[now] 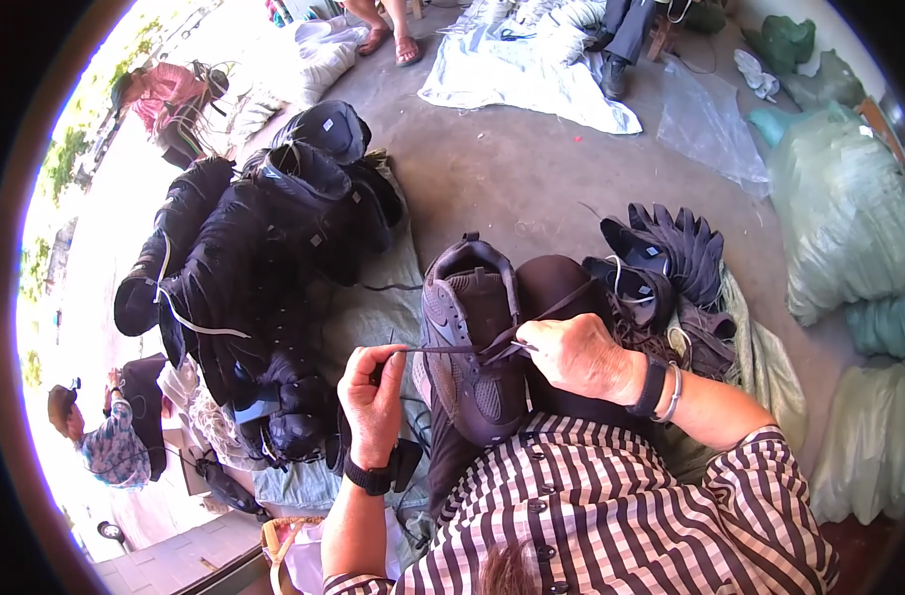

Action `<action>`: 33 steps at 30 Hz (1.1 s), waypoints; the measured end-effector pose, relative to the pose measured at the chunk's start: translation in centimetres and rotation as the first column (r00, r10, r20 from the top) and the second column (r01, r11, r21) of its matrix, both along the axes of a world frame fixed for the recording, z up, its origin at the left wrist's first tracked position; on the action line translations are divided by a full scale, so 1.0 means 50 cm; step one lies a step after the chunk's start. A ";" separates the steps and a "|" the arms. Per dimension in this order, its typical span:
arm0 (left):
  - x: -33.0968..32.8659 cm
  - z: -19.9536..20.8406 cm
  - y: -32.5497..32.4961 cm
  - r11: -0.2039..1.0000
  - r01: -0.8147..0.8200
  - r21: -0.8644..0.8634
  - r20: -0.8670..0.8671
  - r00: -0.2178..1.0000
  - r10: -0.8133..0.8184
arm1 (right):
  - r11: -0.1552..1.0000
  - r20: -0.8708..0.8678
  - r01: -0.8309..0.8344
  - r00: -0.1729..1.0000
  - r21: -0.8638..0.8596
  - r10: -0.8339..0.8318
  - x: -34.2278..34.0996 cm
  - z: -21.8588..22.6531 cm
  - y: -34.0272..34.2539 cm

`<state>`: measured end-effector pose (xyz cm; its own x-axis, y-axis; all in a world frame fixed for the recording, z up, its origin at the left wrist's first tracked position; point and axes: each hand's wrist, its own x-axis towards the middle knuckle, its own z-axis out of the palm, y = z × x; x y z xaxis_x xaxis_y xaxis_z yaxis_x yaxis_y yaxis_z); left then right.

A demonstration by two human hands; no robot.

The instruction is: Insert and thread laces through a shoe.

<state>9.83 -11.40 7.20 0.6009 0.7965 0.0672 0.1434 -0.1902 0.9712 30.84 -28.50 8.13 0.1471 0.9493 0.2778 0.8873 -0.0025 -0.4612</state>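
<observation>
A dark grey sneaker [477, 387] rests across my lap, its heel opening away from me and its toe towards my body. My left hand [371, 397] is closed in a pinch on one end of a dark shoelace [443, 349], pulled taut out to the left of the shoe. Over the sneaker's right side, my right hand [583, 355] is closed on the lace where it crosses the eyelets. A thin pale bit shows at its fingertips, too small to name. Part of the lace loops up over my dark-clad knee [552, 283].
A big pile of black shoes [264, 248] is on the left. More dark shoes [661, 273] are grouped at right on a pale sack [770, 367]. Stuffed greenish bags [844, 208] line the right side. Other people sit at the left and far side, near white sheeting [532, 79].
</observation>
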 end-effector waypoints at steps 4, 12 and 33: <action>-0.006 -0.002 -0.005 0.986 0.003 -0.169 0.005 1.000 -0.002 | 0.979 -0.620 -0.130 0.785 -0.160 0.003 0.017 0.017 -0.001; -0.009 -0.002 0.000 0.981 0.057 -0.184 -0.019 0.998 -0.062 | 0.886 -0.818 -0.306 0.560 -0.350 -0.130 0.056 0.044 -0.002; 0.001 -0.002 0.016 0.954 -0.154 0.257 0.021 0.988 0.154 | 0.997 -0.057 -0.025 0.998 0.069 0.029 0.017 -0.002 -0.010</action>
<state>9.87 -10.58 7.10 0.4719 0.8353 0.2822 0.1904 -0.4091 0.8924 31.69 -28.98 8.02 0.1396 0.9323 0.3337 0.8586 0.0538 -0.5097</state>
